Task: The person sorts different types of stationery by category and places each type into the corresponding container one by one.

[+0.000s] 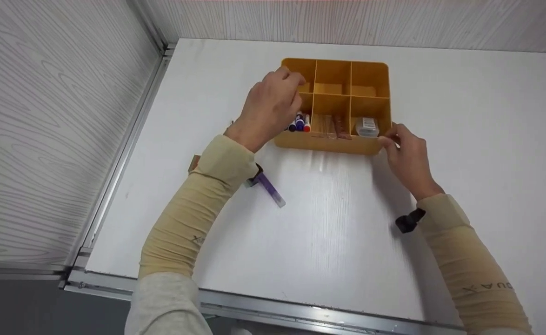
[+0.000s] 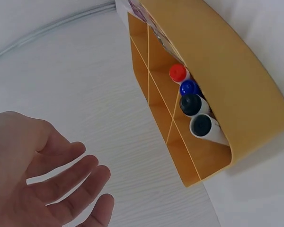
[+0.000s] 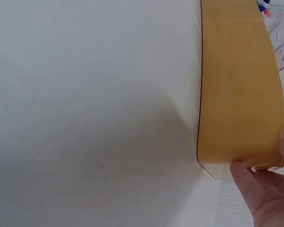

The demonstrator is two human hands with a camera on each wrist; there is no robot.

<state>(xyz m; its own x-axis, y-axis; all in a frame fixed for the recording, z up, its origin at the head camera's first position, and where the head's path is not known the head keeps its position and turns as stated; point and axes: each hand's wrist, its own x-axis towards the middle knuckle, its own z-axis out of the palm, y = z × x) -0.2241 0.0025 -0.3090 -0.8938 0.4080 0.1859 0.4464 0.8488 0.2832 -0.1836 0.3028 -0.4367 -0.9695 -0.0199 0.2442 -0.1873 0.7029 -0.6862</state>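
Observation:
A yellow-orange organizer box (image 1: pixel 331 145) with six compartments sits toward the back of the table. My right hand (image 1: pixel 410 156) pinches its near right corner, thumb at the rim and fingers against the side wall (image 3: pixel 239 118). Over the far left compartment hovers my left hand (image 1: pixel 273 102), its fingers loosely bent; the left wrist view shows nothing held and a gap to the box. Capped markers (image 2: pixel 191 104) stand in the near left compartment. Clear and pinkish flat pieces (image 1: pixel 331 128) lean in the near middle one, and a labelled clear container (image 1: pixel 367 128) fills the near right.
A purple stick-like item (image 1: pixel 271 190) with a pale end lies on the white table (image 1: pixel 301 251), partly under my left forearm. A small brown object (image 1: pixel 194 163) peeks out beside that sleeve. Wood-patterned panels (image 1: pixel 54 116) border the table at the left and back.

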